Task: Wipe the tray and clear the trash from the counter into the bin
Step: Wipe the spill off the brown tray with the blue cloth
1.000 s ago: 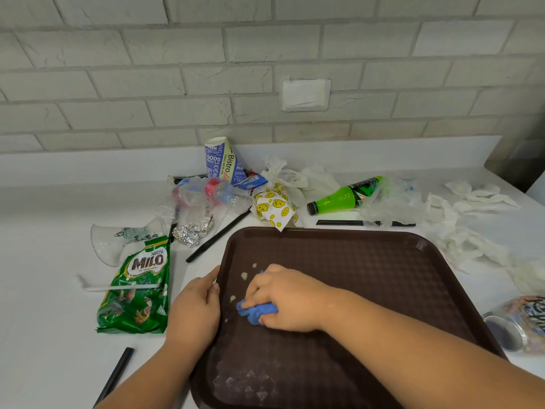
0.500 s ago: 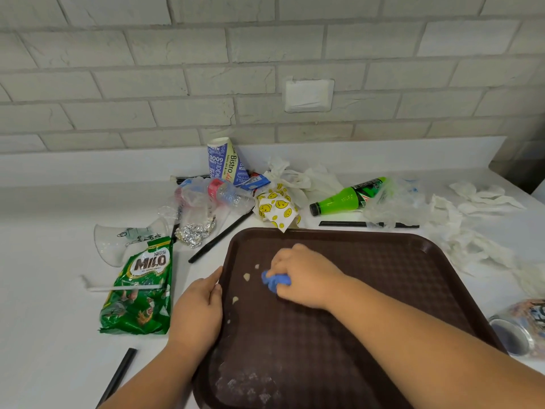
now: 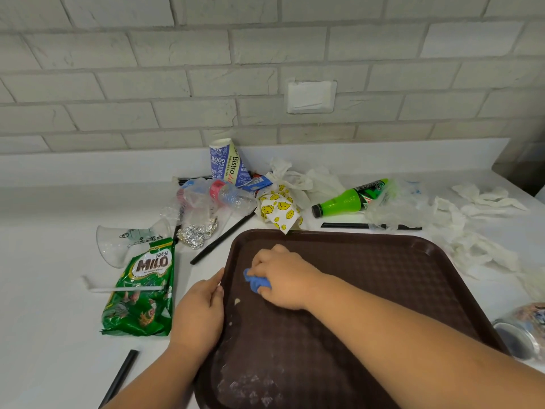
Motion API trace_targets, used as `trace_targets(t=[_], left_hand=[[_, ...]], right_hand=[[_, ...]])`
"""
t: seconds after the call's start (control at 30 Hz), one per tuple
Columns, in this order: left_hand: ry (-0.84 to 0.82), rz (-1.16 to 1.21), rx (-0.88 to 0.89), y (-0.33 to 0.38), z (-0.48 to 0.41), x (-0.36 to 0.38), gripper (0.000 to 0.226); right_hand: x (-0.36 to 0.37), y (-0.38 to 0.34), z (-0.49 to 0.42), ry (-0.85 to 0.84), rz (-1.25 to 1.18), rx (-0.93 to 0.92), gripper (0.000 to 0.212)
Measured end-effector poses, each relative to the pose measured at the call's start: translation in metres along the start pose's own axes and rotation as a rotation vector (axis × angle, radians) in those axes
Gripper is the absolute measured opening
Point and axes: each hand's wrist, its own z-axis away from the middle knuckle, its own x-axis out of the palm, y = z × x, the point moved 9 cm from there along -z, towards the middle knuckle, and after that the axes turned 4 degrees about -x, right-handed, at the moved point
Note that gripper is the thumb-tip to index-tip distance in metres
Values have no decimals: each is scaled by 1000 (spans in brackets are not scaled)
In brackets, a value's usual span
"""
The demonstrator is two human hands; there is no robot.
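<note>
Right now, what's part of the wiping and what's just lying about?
In use: brown tray, blue cloth, right hand gripping it, left hand holding the tray's edge.
Lying about, trash for later: Milo packet, green bottle, paper cup, foil ball, smiley wrapper.

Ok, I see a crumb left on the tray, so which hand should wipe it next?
Right hand: it grips the blue cloth on the brown tray, just beyond the crumb. The left hand holds the tray's left rim, steadying it.
</note>
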Motion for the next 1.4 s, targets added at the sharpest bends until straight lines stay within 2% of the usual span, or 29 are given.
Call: trace_targets(t=[0.1, 0.2, 0.27, 0.37, 0.47, 0.57, 0.63, 0.73, 0.83, 0.9, 0.97, 1.07, 1.13, 1.23, 1.3, 1.4], left_hand=[[2, 0, 0, 0, -1, 0, 40], [5, 2, -2, 0, -1, 1, 40], [4, 4, -3, -2, -1, 1, 40], [6, -8, -2, -4, -2, 2, 40], [9, -14, 4, -2, -1, 1, 40], [6, -18, 4, -3, -2, 2, 40], [9, -9, -8, -5, -3, 3, 40], [9, 2, -18, -5, -3, 4, 40], [0, -1, -12, -5, -3, 3, 40], [-7, 5, -7, -6, -3, 3, 40], [-9, 12, -13, -6, -4, 4, 40], [-11, 19, -22, -8, -5, 4, 39], [-13, 38, -27, -8, -5, 4, 39], [-21, 41, -20, -8, -5, 3, 39], [-21, 40, -15, -7, -5, 2, 39], [-24, 48, -18, -7, -5, 2, 39]], right_hand=[[-1, 5, 1, -64, -113, -30, 40], [-8, 11, -1, 2, -9, 72, 42], [-4, -2, -1, 8, 46, 13, 43], [5, -16, 6, -72, -70, -119, 39], [-1, -2, 6, -41, -97, -41, 37], [-3, -3, 8, 37, 44, 30, 41], [3, -18, 10, 32, 66, -56, 42], [7, -25, 12, -78, -24, -171, 41], [0, -11, 8, -68, -63, -80, 41], [-2, -13, 8, -22, 22, -46, 43], [3, -24, 10, -24, 57, -109, 42], [7, -29, 16, -102, -56, -189, 39], [4, -19, 13, -89, -96, -130, 38], [0, -20, 9, -14, 14, -48, 42], [5, -34, 13, -4, 65, -130, 42], [7, -39, 21, -63, -12, -225, 39]])
